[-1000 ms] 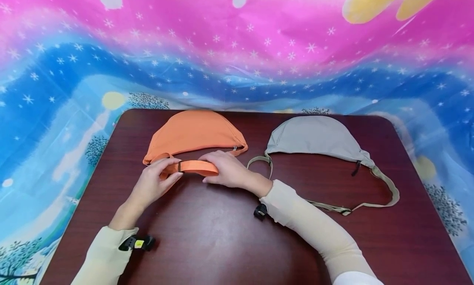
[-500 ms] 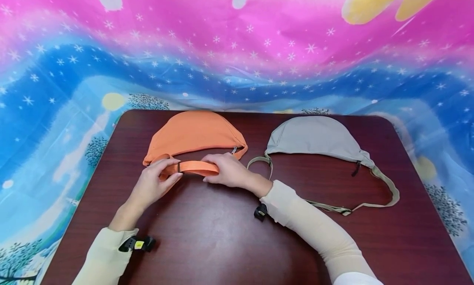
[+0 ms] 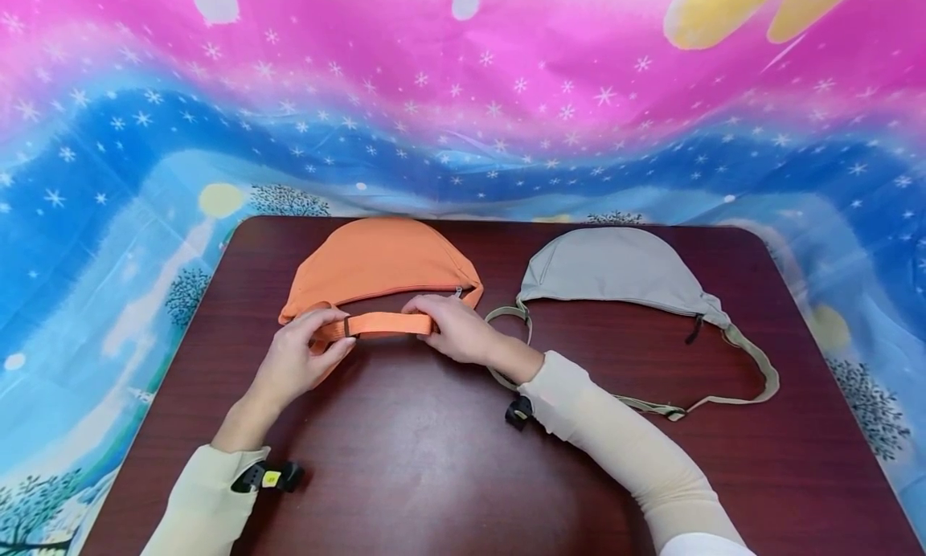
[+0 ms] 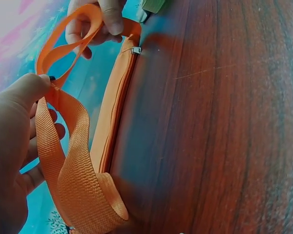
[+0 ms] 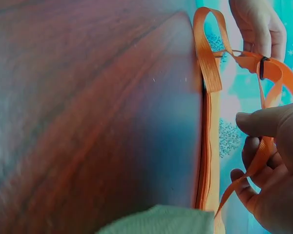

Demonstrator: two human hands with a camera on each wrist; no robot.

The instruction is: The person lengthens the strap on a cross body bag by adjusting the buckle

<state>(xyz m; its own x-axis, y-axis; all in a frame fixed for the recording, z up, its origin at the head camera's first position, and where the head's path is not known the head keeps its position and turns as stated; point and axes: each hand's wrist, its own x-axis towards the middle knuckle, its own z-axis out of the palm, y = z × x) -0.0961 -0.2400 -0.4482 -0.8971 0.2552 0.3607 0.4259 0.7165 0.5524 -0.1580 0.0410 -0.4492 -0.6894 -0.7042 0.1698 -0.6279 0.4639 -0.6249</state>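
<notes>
An orange waist bag (image 3: 383, 259) lies at the back left of the table, its zipper edge toward me. My left hand (image 3: 292, 359) pinches the bag's orange strap (image 3: 391, 324) at a black slider buckle (image 3: 346, 327), between thumb and fingers. To the right of it, my right hand (image 3: 463, 331) grips a loop of the same strap, partly hidden by the fingers. In the left wrist view, a doubled length of webbing (image 4: 80, 180) hangs below the left thumb. The right wrist view has the strap running across the right fingers (image 5: 251, 151), the thumb held a little off it.
A grey waist bag (image 3: 608, 267) lies at the back right. Its strap (image 3: 767, 371) trails over the tabletop and passes under my right forearm. Behind the dark red table (image 3: 434, 476) hangs a patterned cloth (image 3: 463, 122).
My right hand has shifted slightly to the right, and the strap between the hands is stretched straighter and flatter. The left hand stays at the buckle.
</notes>
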